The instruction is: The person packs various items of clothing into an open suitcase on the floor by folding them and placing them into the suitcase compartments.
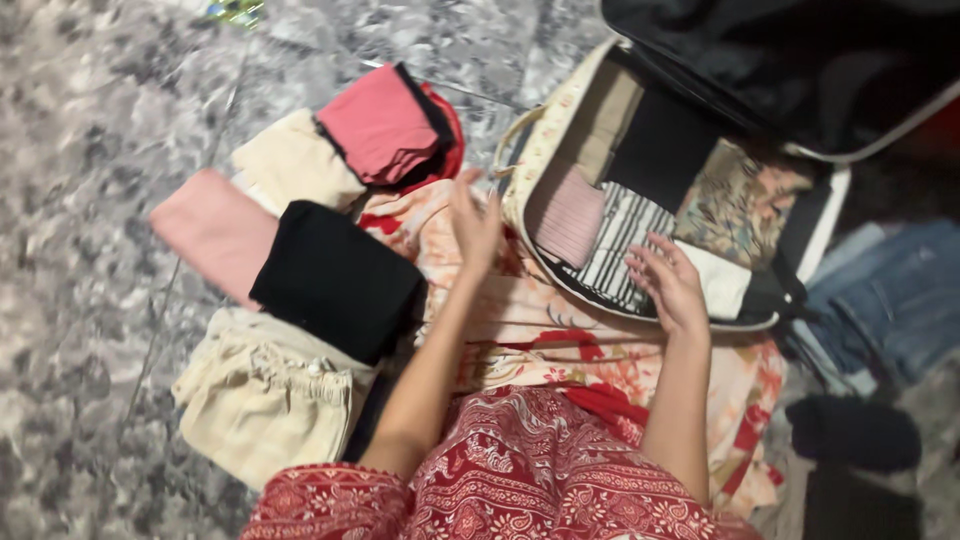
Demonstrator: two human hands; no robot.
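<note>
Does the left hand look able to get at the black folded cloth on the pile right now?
Probably yes. The left hand is open and empty, raised just right of the black folded cloth, which lies on top of the pile with nothing covering it. Only the floral fabric lies between them, so the way looks free.

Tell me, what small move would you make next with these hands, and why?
Probably lower the left hand onto the folded black garment, the nearest piece on top of the pile beside the open suitcase. Both hands are open and hold nothing. The right hand hovers over the striped cloth already packed, and folded clothes lie outside on the floor.
</note>
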